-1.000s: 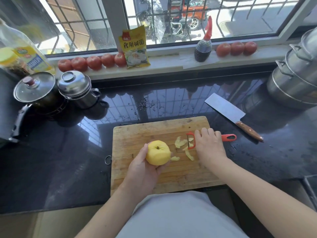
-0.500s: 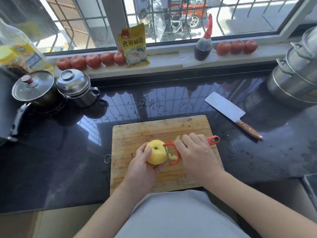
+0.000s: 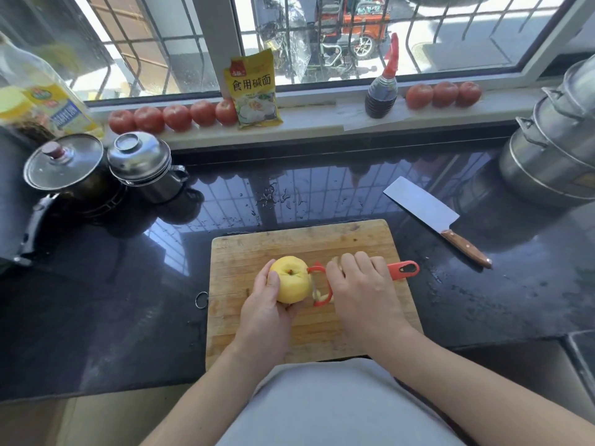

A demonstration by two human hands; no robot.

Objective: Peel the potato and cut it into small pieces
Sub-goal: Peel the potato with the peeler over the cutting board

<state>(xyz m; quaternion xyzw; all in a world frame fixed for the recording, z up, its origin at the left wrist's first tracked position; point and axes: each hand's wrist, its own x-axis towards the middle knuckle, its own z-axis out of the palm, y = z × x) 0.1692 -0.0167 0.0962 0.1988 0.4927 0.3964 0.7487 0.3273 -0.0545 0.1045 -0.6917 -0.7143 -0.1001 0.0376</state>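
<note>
Left hand (image 3: pixel 267 313) fingers are clamping the potato (image 3: pixel 289 278) above the cutting board (image 3: pixel 251 249); right hand (image 3: pixel 360 291) fingers are gripping the peeler (image 3: pixel 402 270) against its side.

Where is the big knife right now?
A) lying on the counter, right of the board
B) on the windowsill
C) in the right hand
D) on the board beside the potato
A: the knife lies untouched on the dark counter, right of the board, while the right hand holds the peeler.
</note>
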